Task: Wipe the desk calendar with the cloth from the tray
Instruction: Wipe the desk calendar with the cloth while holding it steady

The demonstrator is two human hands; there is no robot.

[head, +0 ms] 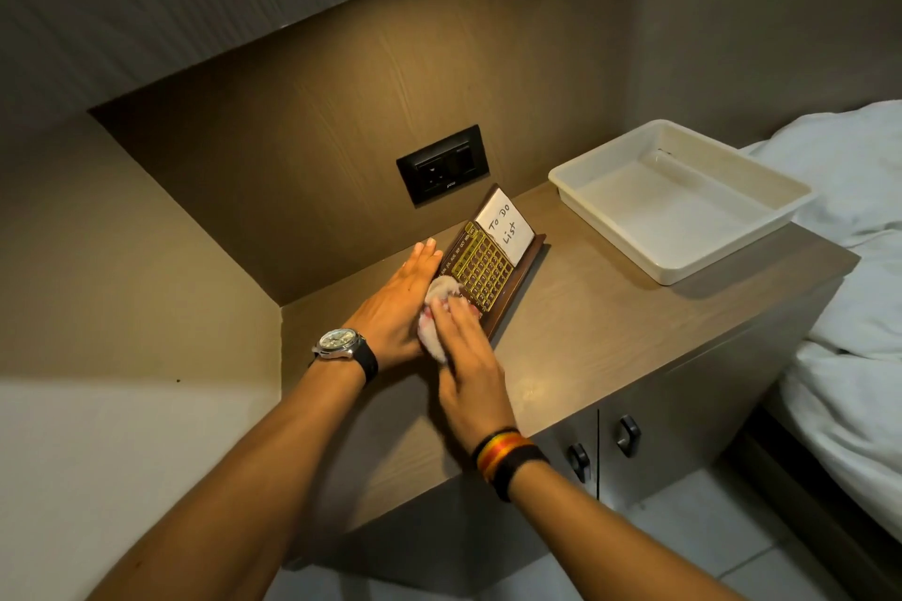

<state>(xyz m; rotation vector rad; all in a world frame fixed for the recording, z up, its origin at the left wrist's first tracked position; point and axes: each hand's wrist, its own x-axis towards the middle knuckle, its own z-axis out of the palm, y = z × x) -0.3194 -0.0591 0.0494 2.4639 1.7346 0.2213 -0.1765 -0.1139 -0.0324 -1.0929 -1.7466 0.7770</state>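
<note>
The desk calendar (493, 259) is a dark wooden stand with a gold grid and a white "To Do List" note, leaning on the cabinet top by the wall. My right hand (466, 351) presses a small white cloth (437, 307) against the calendar's near left end. My left hand (398, 303) lies flat with fingers together against the calendar's left side, steadying it. The cream tray (683, 254) stands empty at the far right of the cabinet top.
A black wall socket (441, 164) sits on the panel just behind the calendar. The cabinet (634, 444) has two doors with dark handles below its front edge. A bed with white bedding (859, 307) borders the cabinet on the right.
</note>
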